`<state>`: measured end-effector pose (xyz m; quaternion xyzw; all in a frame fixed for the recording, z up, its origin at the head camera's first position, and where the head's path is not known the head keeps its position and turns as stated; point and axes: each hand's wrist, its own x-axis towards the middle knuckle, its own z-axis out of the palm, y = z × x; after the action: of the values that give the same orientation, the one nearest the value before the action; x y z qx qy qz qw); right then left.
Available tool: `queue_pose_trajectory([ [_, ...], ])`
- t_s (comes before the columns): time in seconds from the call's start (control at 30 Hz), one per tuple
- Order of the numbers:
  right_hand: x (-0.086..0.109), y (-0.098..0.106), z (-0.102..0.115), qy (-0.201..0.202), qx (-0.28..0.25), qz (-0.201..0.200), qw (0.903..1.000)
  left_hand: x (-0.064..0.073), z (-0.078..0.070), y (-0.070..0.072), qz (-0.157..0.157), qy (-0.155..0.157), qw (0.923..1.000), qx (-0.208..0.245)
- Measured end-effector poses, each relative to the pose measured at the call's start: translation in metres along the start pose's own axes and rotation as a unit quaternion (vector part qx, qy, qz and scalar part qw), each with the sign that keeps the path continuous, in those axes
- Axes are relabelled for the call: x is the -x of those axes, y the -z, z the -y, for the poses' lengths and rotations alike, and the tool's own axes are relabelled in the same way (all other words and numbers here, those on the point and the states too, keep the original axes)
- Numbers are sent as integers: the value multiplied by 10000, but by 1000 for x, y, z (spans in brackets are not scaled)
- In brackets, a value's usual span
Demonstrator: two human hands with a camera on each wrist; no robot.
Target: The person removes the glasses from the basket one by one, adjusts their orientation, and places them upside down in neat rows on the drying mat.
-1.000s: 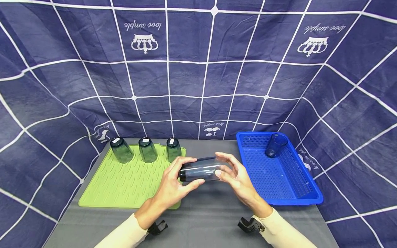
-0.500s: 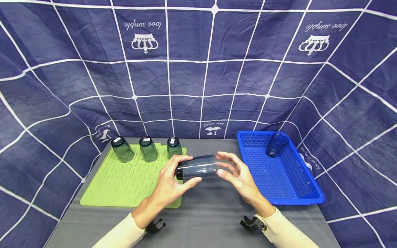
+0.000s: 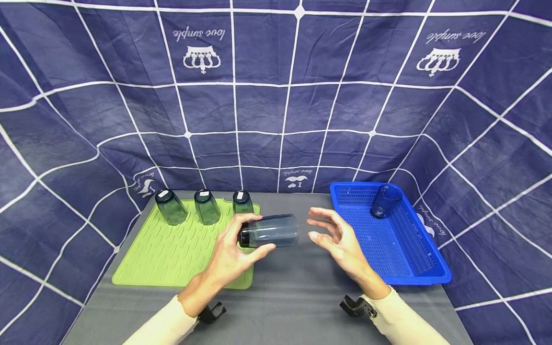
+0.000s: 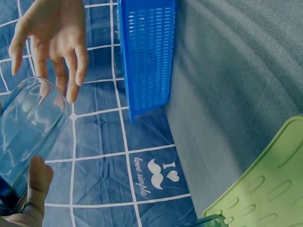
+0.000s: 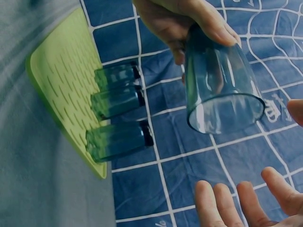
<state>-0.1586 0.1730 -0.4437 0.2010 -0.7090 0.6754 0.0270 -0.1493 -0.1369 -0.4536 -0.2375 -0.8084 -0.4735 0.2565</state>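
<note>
A clear bluish drinking glass (image 3: 276,231) lies sideways in the air, its mouth toward the right. My left hand (image 3: 233,251) grips it round the dark base, thumb along the near side. My right hand (image 3: 342,242) is apart from it, fingers spread and loosely bent just off the rim. In the right wrist view the glass (image 5: 225,90) shows its open mouth, with the right fingertips (image 5: 206,191) below it. Behind the left hand, three upside-down glasses (image 3: 208,211) stand in a row on the green drying mat (image 3: 172,258).
A blue plastic basket (image 3: 371,249) stands at the right, with another glass (image 3: 385,201) leaning in its back corner. Grey cloth (image 3: 293,297) covers the table. A blue checked curtain (image 3: 258,110) rises behind and on both sides.
My right hand has let go of the glass rim and drawn off to the right. My left hand has carried the glass a little left, toward the mat.
</note>
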Motion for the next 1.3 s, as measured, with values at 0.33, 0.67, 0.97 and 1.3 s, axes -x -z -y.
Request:
queue_pose_trajectory([
  [0.33, -1, 20, 1, 27, 140, -177, 9997, -2, 5, 8, -82, 103, 9996, -268],
  [0.67, -1, 41, -1, -20, 340, -432, 9985, -4, 10, 21, -128, 150, 9978, -627],
  [0.97, -1, 59, -3, -50, 599, -591, 9964, -4, 16, 32, -225, 82, 9970, -731],
  [1.3, -10, 81, -1, 195, 838, -840, 9927, -3, 23, 40, -311, 123, 9954, -898],
])
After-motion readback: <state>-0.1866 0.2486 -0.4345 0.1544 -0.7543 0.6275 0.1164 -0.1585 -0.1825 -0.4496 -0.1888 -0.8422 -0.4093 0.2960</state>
